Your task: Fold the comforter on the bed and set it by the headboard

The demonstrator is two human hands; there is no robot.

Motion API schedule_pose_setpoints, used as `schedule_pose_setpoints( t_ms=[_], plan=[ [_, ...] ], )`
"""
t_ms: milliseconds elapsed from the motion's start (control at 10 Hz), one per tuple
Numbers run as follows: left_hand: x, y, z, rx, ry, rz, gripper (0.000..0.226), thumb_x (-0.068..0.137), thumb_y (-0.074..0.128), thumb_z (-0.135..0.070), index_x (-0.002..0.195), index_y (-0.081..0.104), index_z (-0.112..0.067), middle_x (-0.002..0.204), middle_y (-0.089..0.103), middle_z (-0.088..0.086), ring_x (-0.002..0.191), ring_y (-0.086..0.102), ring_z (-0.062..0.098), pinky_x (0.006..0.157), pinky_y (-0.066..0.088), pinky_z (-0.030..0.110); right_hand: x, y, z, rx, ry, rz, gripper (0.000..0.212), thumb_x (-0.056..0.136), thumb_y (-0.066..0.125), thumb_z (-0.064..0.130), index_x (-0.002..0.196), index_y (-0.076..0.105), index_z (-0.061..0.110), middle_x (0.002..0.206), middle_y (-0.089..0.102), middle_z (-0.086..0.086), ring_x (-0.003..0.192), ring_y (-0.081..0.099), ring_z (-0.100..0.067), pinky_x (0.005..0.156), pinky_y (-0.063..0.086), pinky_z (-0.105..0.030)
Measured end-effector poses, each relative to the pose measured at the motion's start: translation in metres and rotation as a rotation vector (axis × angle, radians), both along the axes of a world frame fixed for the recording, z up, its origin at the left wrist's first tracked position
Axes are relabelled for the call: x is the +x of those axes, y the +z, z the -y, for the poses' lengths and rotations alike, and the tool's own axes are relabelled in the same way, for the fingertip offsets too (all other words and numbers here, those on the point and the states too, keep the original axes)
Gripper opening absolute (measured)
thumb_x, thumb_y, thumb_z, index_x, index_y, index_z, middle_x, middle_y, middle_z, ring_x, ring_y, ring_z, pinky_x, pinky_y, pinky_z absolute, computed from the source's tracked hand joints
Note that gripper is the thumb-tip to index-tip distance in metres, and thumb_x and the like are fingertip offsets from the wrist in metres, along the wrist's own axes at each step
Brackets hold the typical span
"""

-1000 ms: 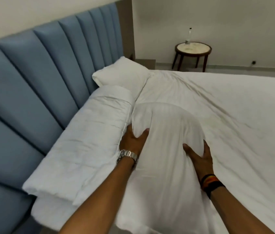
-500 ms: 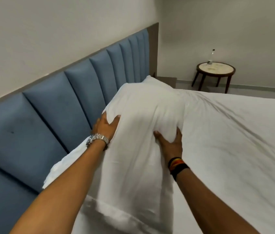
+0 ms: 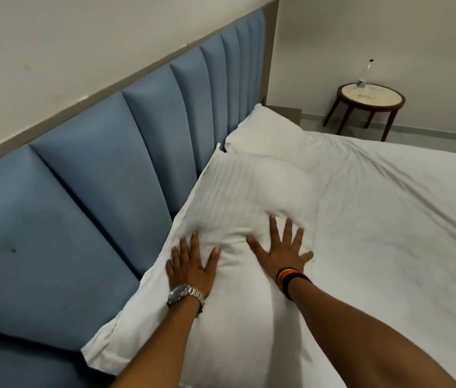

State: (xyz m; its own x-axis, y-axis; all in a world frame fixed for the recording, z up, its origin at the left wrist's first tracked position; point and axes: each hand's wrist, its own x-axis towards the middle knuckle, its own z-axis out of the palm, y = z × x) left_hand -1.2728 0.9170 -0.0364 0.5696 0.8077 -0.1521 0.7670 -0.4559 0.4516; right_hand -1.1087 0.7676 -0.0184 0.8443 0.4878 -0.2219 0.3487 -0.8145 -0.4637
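1. blue padded headboard [image 3: 126, 175] is the anchor here. a white pillow [image 3: 252, 208] lies flat right against its base, with a second pillow [image 3: 266, 135] further along the same panel.
2. left hand [image 3: 190, 264] and right hand [image 3: 282, 250] both rest on the near pillow, fingers spread flat, gripping nothing. looks like pressing it down so it sits snug.
3. comforter: can't pick it out for sure. a white edge [image 3: 100, 351] pokes out under the pillow by the headboard, might be it.
4. bed sheet [image 3: 389, 219] stretches away from the headboard, wrinkled.

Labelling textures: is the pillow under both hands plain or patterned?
Patterned: the white pillow has faint tone-on-tone woven stripes, seen in the head view.
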Motion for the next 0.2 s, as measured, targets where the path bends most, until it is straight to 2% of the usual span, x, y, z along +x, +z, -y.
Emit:
schedule_pose_setpoints(
  t_ms=[100, 200],
  plan=[
    [0.0, 0.004, 0.005, -0.017, 0.002, -0.03, 0.088, 0.084, 0.008, -0.087, 0.159, -0.009, -0.044, 0.171, -0.008, -0.005, 0.157, -0.002, 0.028, 0.125, 0.003, 0.053, 0.007, 0.015, 0.002, -0.007, 0.004, -0.041, 0.1, 0.072, 0.017, 0.103, 0.155, -0.016, 0.056, 0.17, -0.023, 0.007, 0.156, -0.024, -0.029, 0.114, 0.0, -0.078],
    [0.012, 0.036, 0.01, -0.003, 0.002, 0.057, 0.087, 0.089, 0.018, -0.084, 0.161, -0.007, -0.04, 0.171, -0.01, -0.003, 0.157, -0.006, 0.027, 0.124, -0.001, 0.055, -0.017, 0.035, 0.032, 0.135, 0.006, 0.021, 0.096, 0.082, 0.027, 0.095, 0.16, -0.007, 0.05, 0.172, -0.015, 0.007, 0.158, -0.016, -0.024, 0.12, -0.004, -0.069]
  ],
)
